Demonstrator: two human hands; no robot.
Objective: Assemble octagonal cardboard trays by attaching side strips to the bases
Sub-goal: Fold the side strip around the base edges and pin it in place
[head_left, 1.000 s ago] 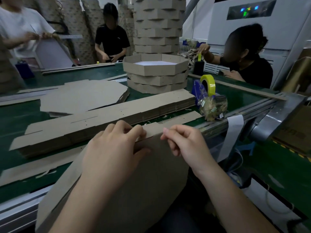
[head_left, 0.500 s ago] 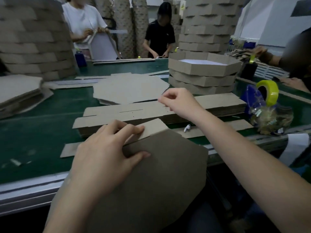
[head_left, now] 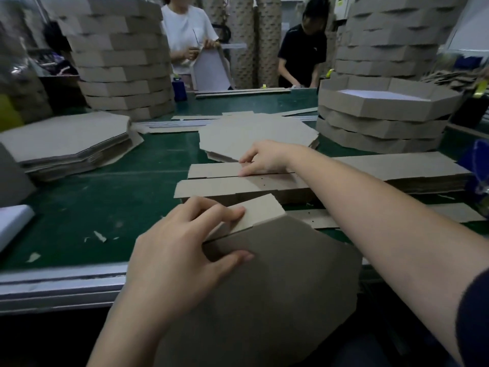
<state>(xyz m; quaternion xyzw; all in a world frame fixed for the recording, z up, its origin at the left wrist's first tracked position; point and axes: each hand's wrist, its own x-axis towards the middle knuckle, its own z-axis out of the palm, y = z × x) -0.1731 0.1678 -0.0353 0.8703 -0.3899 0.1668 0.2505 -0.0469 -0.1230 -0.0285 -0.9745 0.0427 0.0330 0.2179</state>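
The base (head_left: 277,282) stands tilted against the table's metal rail (head_left: 58,284), nearest the camera, and hides the rail's middle. The left hand (head_left: 180,255) clamps it: the thumb lies on its face, and the fingers are curled over a strip end (head_left: 260,210) at its top edge.

Card scraps (head_left: 100,235) lie on the green table (head_left: 105,197) to the left, with a white sheet (head_left: 13,218) at the far left edge. A loose strip (head_left: 449,211) lies flat beyond the base.

Behind it is the strip stack (head_left: 211,188). The right arm crosses over it, and the right hand (head_left: 264,160) rests on top, thumb and bent fingers pinching the top strip (head_left: 214,169).

Farther off lie two piles of flat bases, centre (head_left: 254,136) and left (head_left: 66,144). On the right, finished trays (head_left: 383,125) are stacked; the top one shows a white inside. Tall tray stacks (head_left: 119,56) rise at the back, beside two standing people (head_left: 188,30).
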